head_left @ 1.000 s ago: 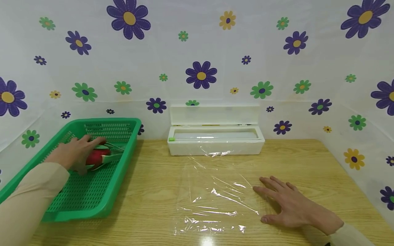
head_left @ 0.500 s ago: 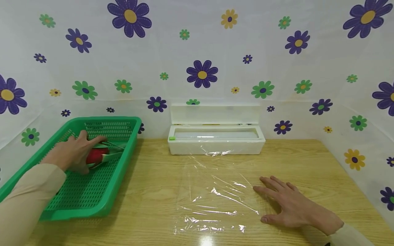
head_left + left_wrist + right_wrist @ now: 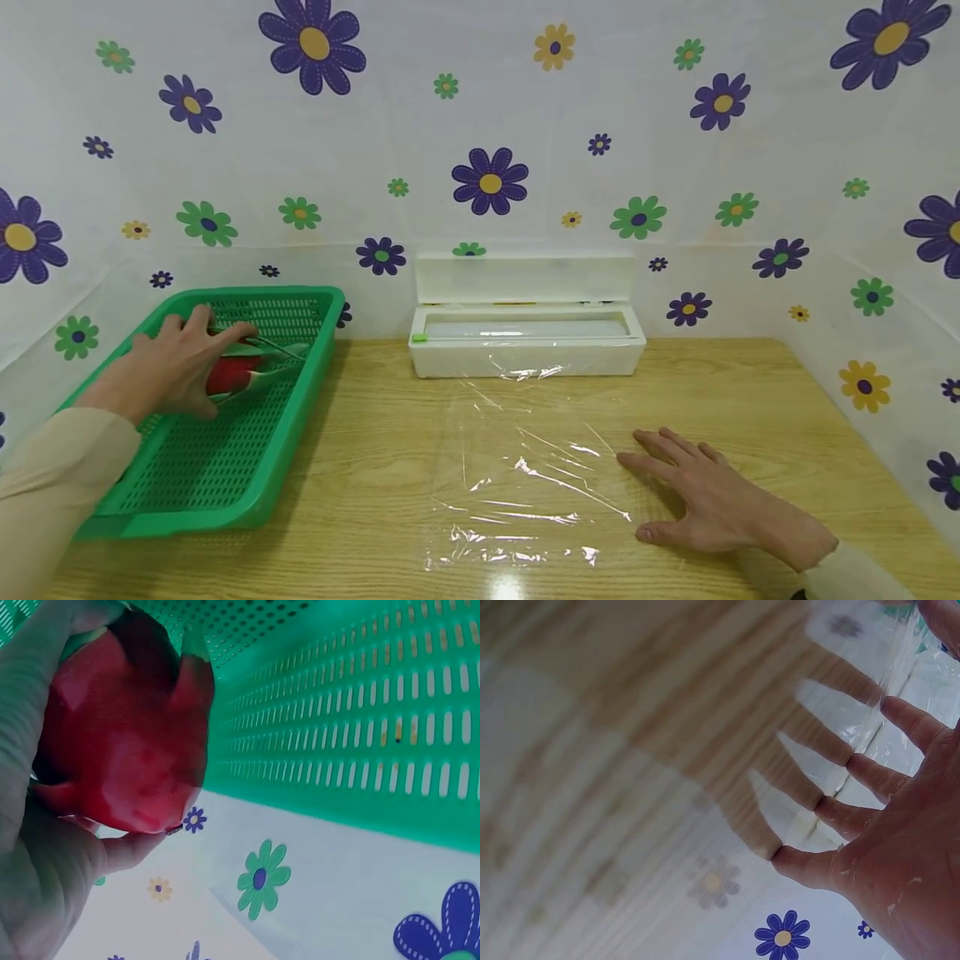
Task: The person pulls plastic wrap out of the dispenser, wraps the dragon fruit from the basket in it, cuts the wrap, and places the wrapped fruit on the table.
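Left hand (image 3: 176,362) is curled round a red dragon fruit with green-tipped scales (image 3: 228,373), inside the green perforated plastic basket (image 3: 225,475) at the left of the table. The left wrist view shows the fruit (image 3: 124,742) cupped against palm and thumb, the basket wall close beside it. Whether it rests on the basket floor or is just clear of it, I cannot tell.

Right hand (image 3: 708,496) lies flat, fingers spread and straight, pressing the right edge of a clear sheet of cling film (image 3: 525,475) spread on the light wooden tabletop (image 3: 360,467); fingertips (image 3: 832,810) sit on the film's edge.

To do this well, I judge: keep the grip full around the fruit's body, not on the soft scales, which could bend or tear. Lift straight up over the basket's near rim before moving across. Keep the flat hand firm so the film does not creep or fold.

In the way: the basket's raised wall lies between fruit and film. The film is wrinkled, with glare patches. A white plastic cling film dispenser box with open lid (image 3: 525,333) stands behind the sheet, apparently touching the film's far edge. Floral plastic sheeting (image 3: 491,179) lines the walls.
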A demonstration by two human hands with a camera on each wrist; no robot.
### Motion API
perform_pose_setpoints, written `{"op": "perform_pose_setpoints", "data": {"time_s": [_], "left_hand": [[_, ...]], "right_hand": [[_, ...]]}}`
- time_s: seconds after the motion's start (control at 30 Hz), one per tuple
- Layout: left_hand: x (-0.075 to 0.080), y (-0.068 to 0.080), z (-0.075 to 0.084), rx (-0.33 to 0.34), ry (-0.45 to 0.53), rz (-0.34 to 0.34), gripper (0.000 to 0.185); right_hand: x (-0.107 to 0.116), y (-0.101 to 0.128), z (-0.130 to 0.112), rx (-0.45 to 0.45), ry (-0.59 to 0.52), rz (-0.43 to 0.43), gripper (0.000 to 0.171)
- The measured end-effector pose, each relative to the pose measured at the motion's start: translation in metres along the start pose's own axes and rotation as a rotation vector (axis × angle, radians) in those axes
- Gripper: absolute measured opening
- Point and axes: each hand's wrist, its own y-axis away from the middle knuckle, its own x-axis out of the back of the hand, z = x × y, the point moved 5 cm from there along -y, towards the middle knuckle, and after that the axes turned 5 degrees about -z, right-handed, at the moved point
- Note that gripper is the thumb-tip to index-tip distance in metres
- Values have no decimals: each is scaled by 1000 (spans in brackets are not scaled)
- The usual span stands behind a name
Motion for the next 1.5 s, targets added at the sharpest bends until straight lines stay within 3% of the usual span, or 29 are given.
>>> {"op": "perform_pose_setpoints", "data": {"time_s": [0.23,0.47,0.63,1.03,1.5], "left_hand": [[9,9,8,-41,-55,56,92],[14,19,15,-72,-151,139,98],[16,25,17,-66,-151,141,98],[22,32,11,2,-87,109,99],[28,39,6,59,18,149,102]], "right_hand": [[1,-1,-1,0,-5,-6,81],[0,-1,0,2,-22,-8,81],[0,-1,1,5,-19,-2,82],[2,-1,-1,4,-27,-5,80],[0,-1,0,1,-24,-18,81]]}}
